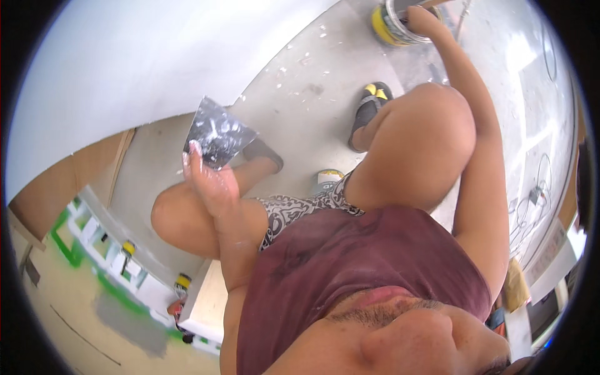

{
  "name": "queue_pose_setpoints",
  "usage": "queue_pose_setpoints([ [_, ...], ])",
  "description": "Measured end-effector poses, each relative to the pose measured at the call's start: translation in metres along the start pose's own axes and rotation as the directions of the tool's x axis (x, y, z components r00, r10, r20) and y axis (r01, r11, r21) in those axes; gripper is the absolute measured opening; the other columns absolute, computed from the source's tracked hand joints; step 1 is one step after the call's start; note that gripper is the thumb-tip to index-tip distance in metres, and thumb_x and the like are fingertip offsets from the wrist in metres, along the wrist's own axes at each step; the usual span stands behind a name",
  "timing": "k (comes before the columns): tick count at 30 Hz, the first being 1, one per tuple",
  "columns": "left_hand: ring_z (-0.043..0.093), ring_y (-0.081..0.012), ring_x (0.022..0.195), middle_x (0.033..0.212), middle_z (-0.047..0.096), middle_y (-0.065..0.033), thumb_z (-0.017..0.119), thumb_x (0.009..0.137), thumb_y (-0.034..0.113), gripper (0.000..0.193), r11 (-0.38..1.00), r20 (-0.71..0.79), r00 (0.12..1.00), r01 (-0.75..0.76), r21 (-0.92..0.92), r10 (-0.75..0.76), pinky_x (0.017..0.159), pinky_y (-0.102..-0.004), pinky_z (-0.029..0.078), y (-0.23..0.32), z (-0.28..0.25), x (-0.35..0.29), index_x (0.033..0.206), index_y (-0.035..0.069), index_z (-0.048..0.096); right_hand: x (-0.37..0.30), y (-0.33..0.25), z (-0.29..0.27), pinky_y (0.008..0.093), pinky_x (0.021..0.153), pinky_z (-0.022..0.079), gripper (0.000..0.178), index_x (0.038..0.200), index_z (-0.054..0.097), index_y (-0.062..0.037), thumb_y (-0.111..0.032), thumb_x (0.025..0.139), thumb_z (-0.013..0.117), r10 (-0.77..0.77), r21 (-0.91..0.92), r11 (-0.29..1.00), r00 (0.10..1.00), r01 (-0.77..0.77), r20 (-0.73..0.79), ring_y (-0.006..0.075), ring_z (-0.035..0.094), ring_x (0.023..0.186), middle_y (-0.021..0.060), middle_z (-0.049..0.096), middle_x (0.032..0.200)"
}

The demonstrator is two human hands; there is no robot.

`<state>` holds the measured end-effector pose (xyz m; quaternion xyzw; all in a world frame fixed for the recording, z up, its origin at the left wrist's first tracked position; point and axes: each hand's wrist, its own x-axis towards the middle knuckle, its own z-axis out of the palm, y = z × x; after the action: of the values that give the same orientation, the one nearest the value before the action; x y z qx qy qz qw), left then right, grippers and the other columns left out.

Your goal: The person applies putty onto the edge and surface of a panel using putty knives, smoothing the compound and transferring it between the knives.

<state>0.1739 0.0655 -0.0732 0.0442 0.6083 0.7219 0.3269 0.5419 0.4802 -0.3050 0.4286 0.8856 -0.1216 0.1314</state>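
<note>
My left hand (215,185) is closed on the lower corner of a thin, dark, square putty spreader (219,132). White paste is smeared over the spreader's face, and white flecks mark the fingers. At the top right, my right arm stretches out to a bucket (382,26) with a yellow and grey outside. My right hand (424,22) is at the bucket's rim, its fingers curled down into the opening. What those fingers grip is hidden.
A large white panel (150,56) spans the upper left. White specks dot the grey floor (300,81). A small tub (329,177) stands between my legs. Cables (536,195) lie at the right, and a white shelf edged in green (119,262) is at the lower left.
</note>
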Motion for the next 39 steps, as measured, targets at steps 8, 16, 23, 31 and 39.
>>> queue_pose_setpoints([
  [8, 0.058, -0.0176, 0.097, 0.105, 0.06, -0.0094, 0.057, 0.096, 0.014, 0.017, 0.999, -0.054, 0.998, 0.042, 0.012, -0.041, 0.089, -0.0359, 0.047, 0.003, 0.012, 0.0, 0.107, 0.002, 0.054, 0.012, -0.002, 0.017, 0.0443, 0.077, 0.051, 0.022, 0.09, 0.071, -0.0004, -0.011, 0.074, 0.06, -0.022, 0.155, 0.988, 0.996, 0.008, 0.087, 0.0391, 0.066, 0.084, 0.0257, 0.067, 0.086],
  [16, 0.058, -0.0195, 0.1, 0.108, 0.06, -0.0115, 0.057, 0.096, 0.019, 0.027, 0.995, -0.039, 0.998, 0.047, 0.087, -0.044, 0.089, -0.0361, 0.047, -0.001, 0.012, -0.001, 0.112, -0.002, 0.053, 0.015, -0.009, 0.008, 0.0436, 0.078, 0.052, 0.023, 0.092, 0.072, -0.0016, -0.01, 0.074, 0.06, -0.037, 0.229, 0.973, 0.982, -0.006, 0.184, 0.0381, 0.067, 0.086, 0.0248, 0.067, 0.087],
  [23, 0.059, -0.0166, 0.094, 0.1, 0.061, -0.0078, 0.055, 0.097, 0.013, 0.011, 0.999, -0.009, 0.999, 0.033, 0.024, -0.033, 0.087, -0.0362, 0.05, 0.005, 0.013, -0.006, 0.101, 0.003, 0.054, 0.003, -0.01, -0.036, 0.0381, 0.079, 0.053, 0.027, 0.103, 0.071, -0.0054, -0.004, 0.078, 0.061, -0.019, 0.024, 1.0, 0.98, 0.015, 0.196, 0.0313, 0.069, 0.088, 0.0199, 0.07, 0.094],
  [31, 0.061, -0.0186, 0.093, 0.103, 0.061, -0.01, 0.056, 0.096, 0.011, 0.015, 0.996, 0.046, 0.997, 0.052, 0.073, -0.056, 0.083, -0.0347, 0.052, -0.001, 0.009, -0.015, 0.106, 0.0, 0.053, -0.078, -0.014, -0.103, 0.039, 0.063, 0.048, 0.018, 0.086, 0.07, -0.0028, -0.009, 0.074, 0.059, 0.164, 0.322, 0.943, 0.956, -0.079, -0.243, 0.0257, 0.063, 0.064, 0.0179, 0.067, 0.073],
  [39, 0.062, -0.0212, 0.098, 0.108, 0.062, -0.0118, 0.055, 0.092, 0.006, 0.02, 0.964, 0.262, 0.933, 0.265, -0.035, -0.247, 0.086, -0.0377, 0.051, -0.002, 0.028, -0.022, 0.111, 0.0, 0.053, -0.132, -0.005, -0.111, 0.031, 0.069, 0.048, 0.027, 0.099, 0.071, 0.0006, -0.006, 0.075, 0.06, 0.442, 0.734, 0.679, 0.802, -0.008, -0.401, 0.0119, 0.057, 0.073, 0.0065, 0.068, 0.078],
])
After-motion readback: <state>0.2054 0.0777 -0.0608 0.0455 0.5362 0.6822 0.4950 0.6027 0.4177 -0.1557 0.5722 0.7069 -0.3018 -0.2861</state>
